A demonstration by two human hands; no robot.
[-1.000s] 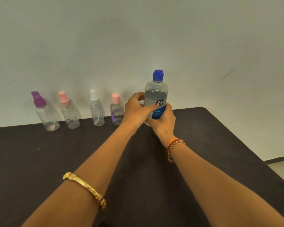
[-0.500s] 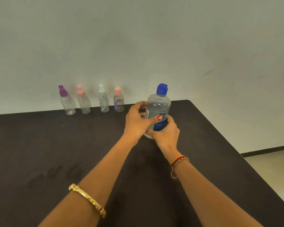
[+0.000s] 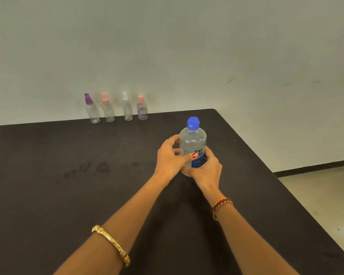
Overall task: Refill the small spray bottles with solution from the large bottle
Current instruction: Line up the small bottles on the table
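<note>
A large clear bottle [image 3: 192, 142] with a blue cap and blue label stands upright on the black table [image 3: 68, 195], right of centre. My left hand [image 3: 170, 158] grips its left side, thumb across the label. My right hand [image 3: 206, 171] wraps its lower right side. Several small clear spray bottles line the table's far edge against the wall: a purple-capped one [image 3: 91, 111], a pink-capped one [image 3: 108, 110], a white-capped one [image 3: 127, 109] and another pink-capped one [image 3: 142, 109].
The table's right edge runs diagonally from the far corner [image 3: 214, 110] toward the lower right, with light floor [image 3: 316, 195] beyond it. A pale wall stands directly behind the small bottles. Faint smudges mark the tabletop [image 3: 99, 167] left of my hands.
Both hands have drawn the large bottle back from the wall toward me, away from the row of small bottles. The grip on it is unchanged.
</note>
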